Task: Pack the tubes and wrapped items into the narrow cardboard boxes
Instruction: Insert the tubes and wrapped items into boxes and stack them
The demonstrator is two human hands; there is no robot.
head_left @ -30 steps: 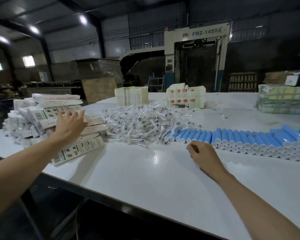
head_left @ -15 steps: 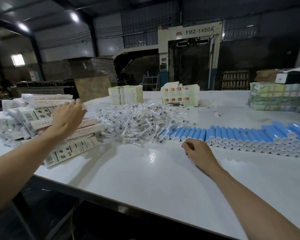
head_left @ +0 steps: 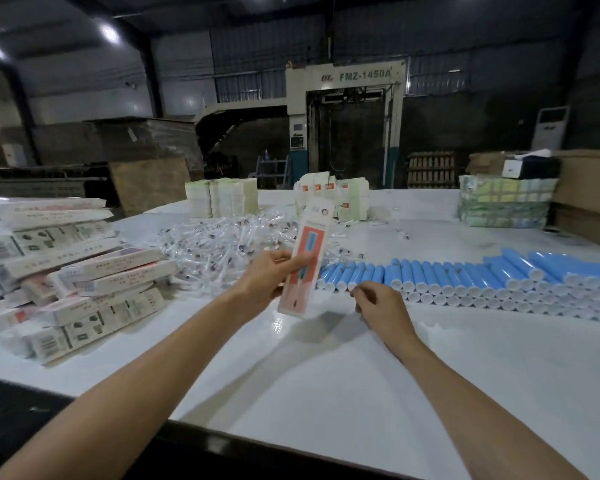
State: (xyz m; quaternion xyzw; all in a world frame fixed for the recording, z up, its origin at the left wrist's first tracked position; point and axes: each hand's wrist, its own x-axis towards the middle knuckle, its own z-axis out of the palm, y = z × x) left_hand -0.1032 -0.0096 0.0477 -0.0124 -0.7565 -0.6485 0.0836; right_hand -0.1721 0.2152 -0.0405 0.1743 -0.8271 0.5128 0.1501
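L grip [head_left: 269, 284] holds narrow box [head_left: 309, 252] tilted, contents hidden

One narrow box [head_left: 307, 258] is up in the air, almost upright, with its top leaning a little to the right. It is white with a long red patch. The left grip [head_left: 271, 278] holds its lower half. More narrow boxes [head_left: 84, 282] lie in a messy pile on the left of the table. Clear wrapped items [head_left: 222, 244] sit in a heap in the middle. Blue tubes [head_left: 465, 278] with white ends lie side by side on the right.

Bare left hand [head_left: 267, 284], bare right hand [head_left: 383, 311], forearms [head_left: 153, 368] uncovered
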